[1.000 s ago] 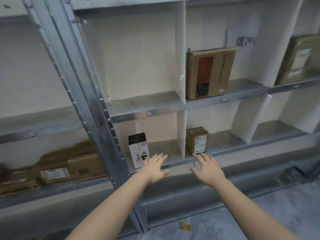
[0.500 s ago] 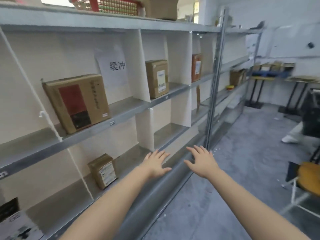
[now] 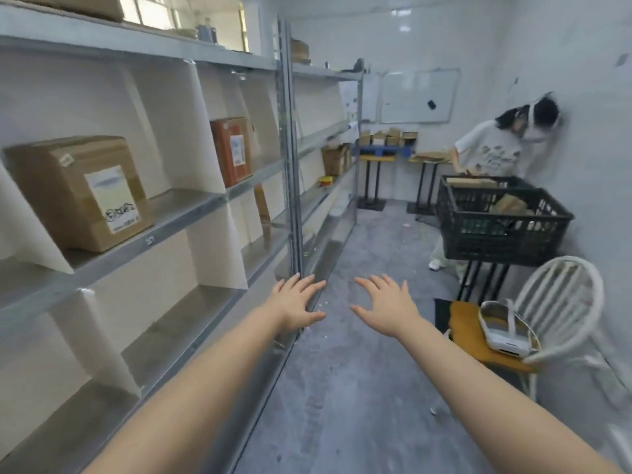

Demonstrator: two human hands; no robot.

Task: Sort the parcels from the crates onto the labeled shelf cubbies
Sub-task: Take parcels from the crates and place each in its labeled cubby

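Both my hands are stretched out in front of me, fingers spread and holding nothing. My left hand [image 3: 297, 302] hovers by the front edge of the metal shelf unit [image 3: 191, 213]; my right hand [image 3: 384, 307] is over the aisle floor. A brown parcel with a white label [image 3: 78, 193] stands in a middle-shelf cubby at left. A reddish-brown parcel [image 3: 232, 150] stands two cubbies further along. A black crate [image 3: 499, 220] with several brown parcels inside sits on a stand at the right wall.
A person in a white shirt [image 3: 492, 155] bends over the crate's far side. A white chair [image 3: 547, 313] with an orange cushion and a white headset stands at right. Tables with boxes [image 3: 390, 142] line the far wall. The grey floor aisle [image 3: 359, 371] runs ahead.
My view has swung right, from facing the shelf cubbies to looking down the aisle toward the crate. Both hands stay open and empty in front of me.
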